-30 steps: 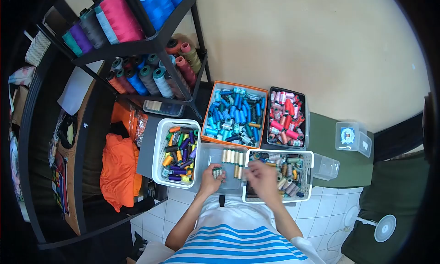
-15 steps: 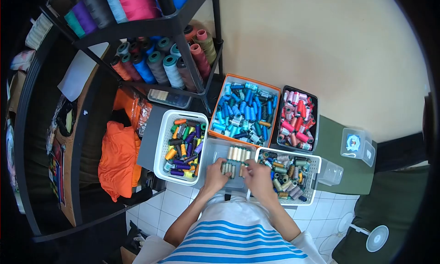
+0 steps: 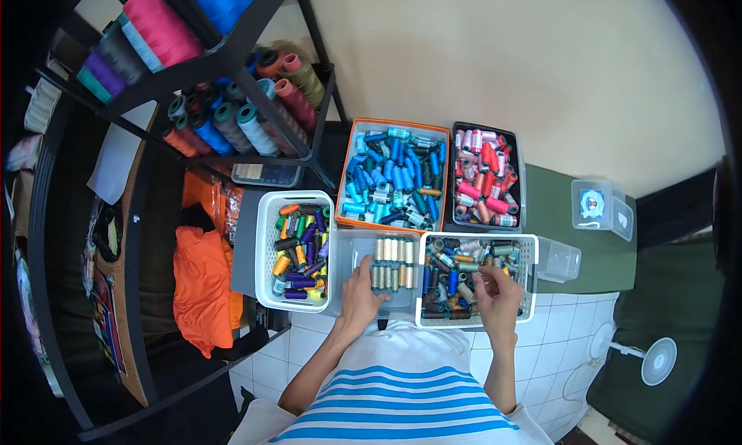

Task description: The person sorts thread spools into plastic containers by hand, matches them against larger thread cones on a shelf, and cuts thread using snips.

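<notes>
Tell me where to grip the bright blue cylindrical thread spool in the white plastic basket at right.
Probably its middle, pinched from above across the long sides: the bright blue spool lies lengthwise toward the wearer, other spools crowding it.

There are two hands (image 3: 359,298) (image 3: 501,298), two white baskets (image 3: 263,252) (image 3: 529,279), one orange-rimmed box (image 3: 400,123).

Sewing workroom, boxed thread spools (image 3: 394,249)

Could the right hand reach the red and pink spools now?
Probably yes: the right hand is at the white basket just in front of their black box, and nothing covers the red and pink spools.
</notes>
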The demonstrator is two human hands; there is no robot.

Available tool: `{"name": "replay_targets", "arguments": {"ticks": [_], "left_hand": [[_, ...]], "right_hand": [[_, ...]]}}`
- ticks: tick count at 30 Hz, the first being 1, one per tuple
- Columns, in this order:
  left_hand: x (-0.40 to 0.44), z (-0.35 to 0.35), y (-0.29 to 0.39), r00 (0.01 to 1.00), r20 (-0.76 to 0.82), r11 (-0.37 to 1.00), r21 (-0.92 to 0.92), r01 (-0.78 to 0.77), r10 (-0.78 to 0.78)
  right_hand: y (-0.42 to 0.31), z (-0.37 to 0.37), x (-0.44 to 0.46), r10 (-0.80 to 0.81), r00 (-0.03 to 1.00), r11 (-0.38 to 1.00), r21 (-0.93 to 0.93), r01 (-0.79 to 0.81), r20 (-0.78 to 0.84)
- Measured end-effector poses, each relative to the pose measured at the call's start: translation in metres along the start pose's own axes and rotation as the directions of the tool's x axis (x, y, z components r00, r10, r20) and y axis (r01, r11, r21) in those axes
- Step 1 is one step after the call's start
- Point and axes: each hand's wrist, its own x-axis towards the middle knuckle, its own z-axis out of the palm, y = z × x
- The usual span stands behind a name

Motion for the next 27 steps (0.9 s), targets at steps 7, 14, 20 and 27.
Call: {"name": "replay_targets", "arguments": {"ticks": [7, 14, 20, 27], "left_hand": [[-0.001, 0.009, -0.007, 0.993, -0.021, 0.984, 0.144, -0.108, 0.112], [0.001, 0.014, -0.012, 0.996, -0.021, 0.982, 0.165, -0.087, 0.092], [0.003, 0.016, -0.015, 0.994, -0.05, 0.99, 0.107, -0.096, 0.101], [0.005, 0.013, -0.012, 0.994, -0.036, 0.992, 0.088, -0.095, 0.099]], "right_hand": [[0.007, 0.004, -0.008, -0.011, 1.0, 1.0, 0.028, 0.01, 0.026], [0.006, -0.005, -0.006, 0.027, 1.0, 0.999, -0.044, -0.027, 0.01], [0.011, -0.003, -0.011, 0.044, 0.999, 0.998, -0.055, -0.043, 0.013], [0.015, 0.0, -0.016, 0.07, 0.997, 0.996, -0.06, -0.068, 0.028]]}}
